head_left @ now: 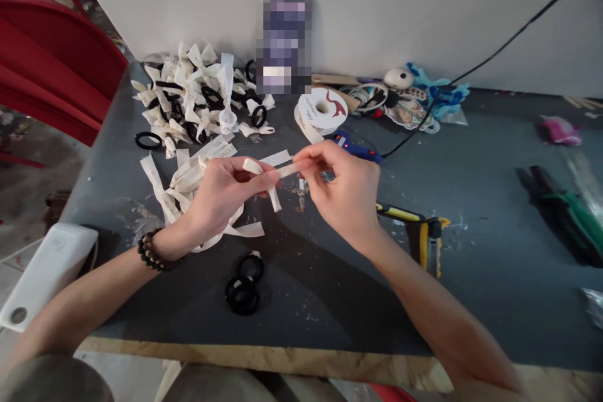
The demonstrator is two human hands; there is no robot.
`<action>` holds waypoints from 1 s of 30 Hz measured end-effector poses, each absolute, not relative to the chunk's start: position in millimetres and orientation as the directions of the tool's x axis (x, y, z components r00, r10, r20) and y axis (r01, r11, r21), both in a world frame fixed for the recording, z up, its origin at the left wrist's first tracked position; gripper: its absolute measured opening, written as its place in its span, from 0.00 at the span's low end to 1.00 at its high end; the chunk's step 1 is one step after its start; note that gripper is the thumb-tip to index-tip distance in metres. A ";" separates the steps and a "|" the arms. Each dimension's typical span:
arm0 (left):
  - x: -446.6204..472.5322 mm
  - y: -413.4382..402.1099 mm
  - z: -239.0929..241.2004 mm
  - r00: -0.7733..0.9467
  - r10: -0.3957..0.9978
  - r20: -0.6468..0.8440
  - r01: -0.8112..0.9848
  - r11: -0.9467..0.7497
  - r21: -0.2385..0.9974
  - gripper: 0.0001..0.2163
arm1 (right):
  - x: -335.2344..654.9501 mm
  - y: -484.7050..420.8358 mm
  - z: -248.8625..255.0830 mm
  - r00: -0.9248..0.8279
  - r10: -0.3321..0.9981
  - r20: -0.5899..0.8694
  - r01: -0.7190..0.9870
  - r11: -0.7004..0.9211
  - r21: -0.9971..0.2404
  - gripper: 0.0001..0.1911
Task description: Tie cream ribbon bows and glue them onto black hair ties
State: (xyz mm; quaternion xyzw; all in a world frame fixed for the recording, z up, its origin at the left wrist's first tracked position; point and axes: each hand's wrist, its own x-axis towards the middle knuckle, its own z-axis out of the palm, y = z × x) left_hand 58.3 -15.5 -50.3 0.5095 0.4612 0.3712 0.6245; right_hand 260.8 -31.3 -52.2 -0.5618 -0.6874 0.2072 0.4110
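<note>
– While the left hand (221, 185) had thumb and finger pinched on a cream ribbon strip (286, 170), with a little loop above the thumb and a tail hanging below, what was the right hand (343, 185) up to?

– Pretty much the same: thumb and fingertip pinched on the other end of that stretch, so it bridged the gap between the hands, up over the table (330, 311). Couldn't tell if the tucked fingers had anything.

– How'd it look to handle?

– Super light and floppy, I'd guess. Probably a bit slick, tough to break but easy to crease. I'd have gone for flat fingertip pinches: one right at the fold so the loop didn't slump, the other out near the end. No need to squeeze hard.

– And around the hands?

– A bunch of loose ribbon strips (186, 182) lay just beside and under the left one, with a few black hair ties (245, 281) nearer the person. Just past the right one was a blue glue gun (352, 144), then the ribbon spool (311, 105). Back left sat a heap of white bows (188, 100) mixed with black rings.
</note>
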 end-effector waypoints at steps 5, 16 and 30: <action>55.0 -7.8 -50.5 0.335 0.900 -0.280 -0.040 0.310 0.950 0.18 | 255.6 -34.7 -58.4 0.017 0.998 0.057 0.346 0.047 -0.937 0.22; 54.3 -7.9 -52.8 0.386 0.868 -0.313 -0.046 0.357 0.933 0.14 | 261.3 -27.0 -65.6 0.036 0.999 0.010 0.380 -0.004 -0.925 0.21; 58.9 -11.5 -53.9 0.391 0.888 -0.243 0.037 0.248 0.968 0.13 | 261.1 -29.6 -57.3 -0.064 0.979 0.192 0.565 0.194 -0.802 0.08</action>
